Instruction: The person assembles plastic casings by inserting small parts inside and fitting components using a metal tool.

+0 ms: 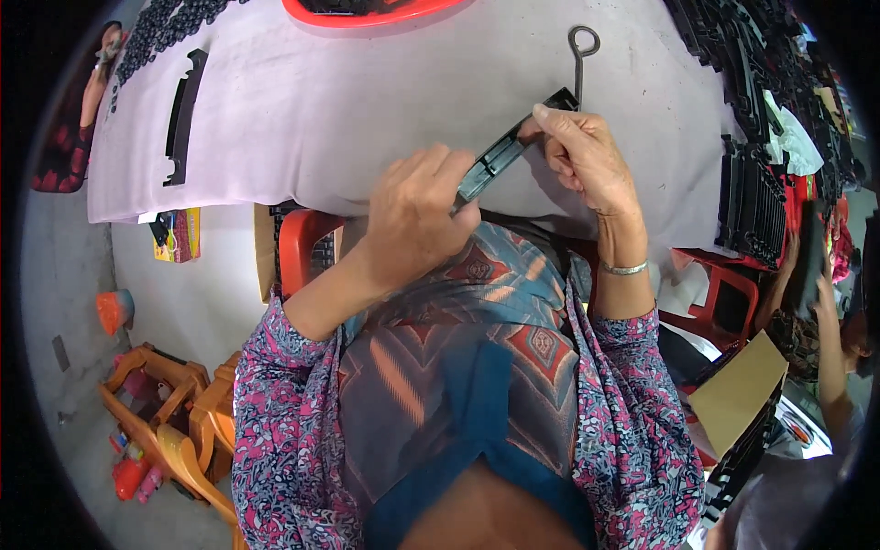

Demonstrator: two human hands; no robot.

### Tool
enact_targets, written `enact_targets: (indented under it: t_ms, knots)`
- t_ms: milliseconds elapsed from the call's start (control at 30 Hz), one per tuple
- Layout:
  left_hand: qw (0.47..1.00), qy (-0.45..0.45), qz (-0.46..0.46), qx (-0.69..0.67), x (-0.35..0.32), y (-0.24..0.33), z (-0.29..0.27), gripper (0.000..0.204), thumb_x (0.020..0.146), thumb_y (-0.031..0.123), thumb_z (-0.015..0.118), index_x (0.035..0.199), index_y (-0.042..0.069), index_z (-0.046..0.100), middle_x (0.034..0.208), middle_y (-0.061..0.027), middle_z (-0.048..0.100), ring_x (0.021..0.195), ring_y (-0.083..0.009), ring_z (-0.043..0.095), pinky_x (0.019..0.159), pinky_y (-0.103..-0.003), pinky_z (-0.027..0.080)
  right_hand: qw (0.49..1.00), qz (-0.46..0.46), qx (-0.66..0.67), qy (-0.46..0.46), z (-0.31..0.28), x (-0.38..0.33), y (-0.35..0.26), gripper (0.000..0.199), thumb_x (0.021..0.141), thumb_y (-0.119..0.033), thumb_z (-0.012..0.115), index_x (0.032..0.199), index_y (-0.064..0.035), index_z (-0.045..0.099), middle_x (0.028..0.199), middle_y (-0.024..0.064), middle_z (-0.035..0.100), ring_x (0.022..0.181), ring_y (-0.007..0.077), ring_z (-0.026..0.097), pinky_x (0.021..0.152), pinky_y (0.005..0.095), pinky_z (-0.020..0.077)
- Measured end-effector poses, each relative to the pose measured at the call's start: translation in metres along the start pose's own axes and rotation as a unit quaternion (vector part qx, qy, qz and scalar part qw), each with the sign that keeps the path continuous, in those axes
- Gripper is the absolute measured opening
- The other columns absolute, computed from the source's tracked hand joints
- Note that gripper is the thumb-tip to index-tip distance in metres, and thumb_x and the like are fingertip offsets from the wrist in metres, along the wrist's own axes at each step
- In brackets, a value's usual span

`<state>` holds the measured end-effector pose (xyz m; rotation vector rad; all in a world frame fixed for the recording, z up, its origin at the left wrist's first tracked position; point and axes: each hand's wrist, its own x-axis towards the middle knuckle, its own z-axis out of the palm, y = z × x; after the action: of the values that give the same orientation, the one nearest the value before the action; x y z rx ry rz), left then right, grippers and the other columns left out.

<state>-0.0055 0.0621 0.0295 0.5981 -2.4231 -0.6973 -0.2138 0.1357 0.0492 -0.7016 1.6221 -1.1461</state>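
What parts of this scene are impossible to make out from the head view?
- Near end of the long black part: covered by the left hand.
- Left fingertips: curled out of sight under that hand.
- Red tray: cut off by the top edge.
- Black parts stacked at right: bent and blurred near the rim, shapes unclear.
- A co-worker's hand: what it holds is unclear.

Ahead of my hands the cloth-covered counter [367,110] lies open; a metal hook rod [579,57] stands just beyond, black plastic strips [747,197] crowd my right, a single black strip [183,115] far left.
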Motion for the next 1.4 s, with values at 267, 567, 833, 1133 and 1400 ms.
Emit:
enact_targets:
  t_ms: [267, 567, 833, 1133, 1400]
  knots:
    - [1.0, 0.011, 0.012, 0.014, 0.001, -0.011, 0.003, 0.026, 0.071, 0.004, 0.071, 0.094, 0.002, 0.061, 0.079, -0.0128, 0.056, 0.074, -0.0339, 0.06, 0.066, -0.043, 0.048, 0.972, -0.117, -0.189, 0.072, 0.01, -0.001, -0.001, 0.035, 0.095, -0.034, 0.064, 0.09, -0.0006, 0.071, 0.054, 0.0018, 0.049, 0.047, 0.0072, 0.045, 0.044, 0.0247, 0.0353]
    - [1.0, -0.008, 0.004, 0.025, 0.006, -0.018, -0.011, 0.03, 0.072, 0.016, 0.076, 0.098, 0.006, 0.063, 0.09, -0.0114, 0.055, 0.087, -0.0315, 0.058, 0.073, -0.044, 0.046, 0.806, -0.389, -0.438, -0.082, 0.036, -0.005, -0.017, 0.031, 0.084, -0.038, 0.072, 0.077, -0.0081, 0.068, 0.067, 0.0125, 0.065, 0.061, 0.0322, 0.064, 0.053, 0.0406, 0.0481]
    - [0.999, -0.041, 0.029, -0.018, 0.005, -0.034, -0.009, 0.041, 0.079, 0.04, 0.072, 0.104, 0.009, 0.065, 0.088, -0.0123, 0.053, 0.087, -0.034, 0.056, 0.077, -0.044, 0.046, 0.687, -0.343, -0.626, -0.134, 0.05, -0.004, -0.04, 0.047, 0.093, -0.052, 0.057, 0.083, -0.0079, 0.069, 0.064, 0.0139, 0.064, 0.065, 0.0338, 0.065, 0.057, 0.0451, 0.0487]
    - [0.999, -0.051, 0.0, -0.009, 0.003, -0.035, -0.005, 0.034, 0.074, 0.03, 0.078, 0.1, 0.011, 0.066, 0.094, -0.0089, 0.057, 0.096, -0.0327, 0.058, 0.081, -0.045, 0.046, 0.689, -0.343, -0.608, -0.194, 0.051, 0.003, -0.048, 0.043, 0.09, -0.048, 0.062, 0.088, -0.0052, 0.068, 0.068, 0.0156, 0.064, 0.065, 0.0371, 0.065, 0.058, 0.0455, 0.049]
    - [0.999, -0.036, 0.006, -0.006, 0.004, -0.038, -0.01, 0.027, 0.073, 0.022, 0.079, 0.09, 0.006, 0.066, 0.092, -0.0103, 0.06, 0.095, -0.0322, 0.06, 0.08, -0.045, 0.049, 0.704, -0.323, -0.601, -0.198, 0.053, 0.008, -0.052, 0.041, 0.089, -0.047, 0.063, 0.082, -0.0067, 0.07, 0.065, 0.0142, 0.064, 0.064, 0.0363, 0.064, 0.057, 0.0457, 0.0488]
